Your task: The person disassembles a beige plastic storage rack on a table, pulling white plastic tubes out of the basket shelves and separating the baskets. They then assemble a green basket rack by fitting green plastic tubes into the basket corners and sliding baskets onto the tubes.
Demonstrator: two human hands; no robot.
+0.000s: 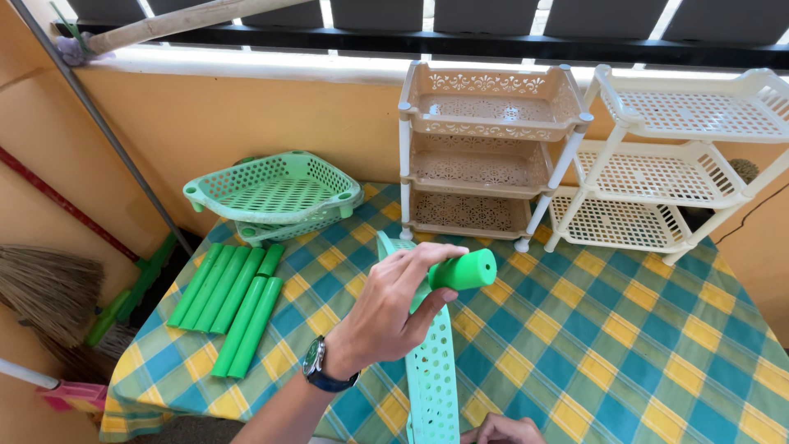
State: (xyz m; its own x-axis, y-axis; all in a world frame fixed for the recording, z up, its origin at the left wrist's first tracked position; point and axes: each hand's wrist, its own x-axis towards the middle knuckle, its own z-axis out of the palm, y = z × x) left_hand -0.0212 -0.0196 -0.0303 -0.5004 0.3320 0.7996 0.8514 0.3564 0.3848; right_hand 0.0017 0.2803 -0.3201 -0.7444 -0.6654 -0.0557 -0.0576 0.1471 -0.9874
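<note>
No packages, labels, signs or screens anywhere on the table or along the wall.

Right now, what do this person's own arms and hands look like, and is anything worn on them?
Both hands are bare, with no gloves. The left hand comes up on a bare forearm with no sleeve in view, and its wrist carries a wristwatch with a dark blue strap and a round greenish face. Only the knuckles of the right hand show at the bottom edge; no ring is visible.
</note>
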